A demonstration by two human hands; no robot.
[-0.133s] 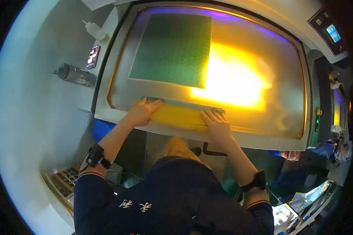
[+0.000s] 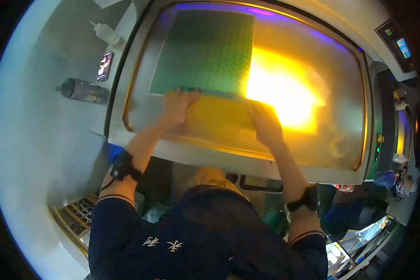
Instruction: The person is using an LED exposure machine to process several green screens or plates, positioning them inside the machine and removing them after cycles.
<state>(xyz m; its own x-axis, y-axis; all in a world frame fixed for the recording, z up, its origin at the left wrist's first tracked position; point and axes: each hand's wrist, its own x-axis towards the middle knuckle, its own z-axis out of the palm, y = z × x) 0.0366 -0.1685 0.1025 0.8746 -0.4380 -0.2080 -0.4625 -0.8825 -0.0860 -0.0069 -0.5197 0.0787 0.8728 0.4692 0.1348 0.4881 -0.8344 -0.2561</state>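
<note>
Hands (image 2: 179, 105) (image 2: 265, 122) press flat on yellow sheet (image 2: 219, 116).

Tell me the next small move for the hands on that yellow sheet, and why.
Probably slide the yellow sheet a little further up the lit glass bed. Both the left hand and the right hand lie flat on it, and its far edge just meets the green patterned panel, so a short push seems enough.

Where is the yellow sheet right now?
In the head view the yellow sheet lies flat on the glass bed, just below the green panel, between the left hand and right hand.
</note>
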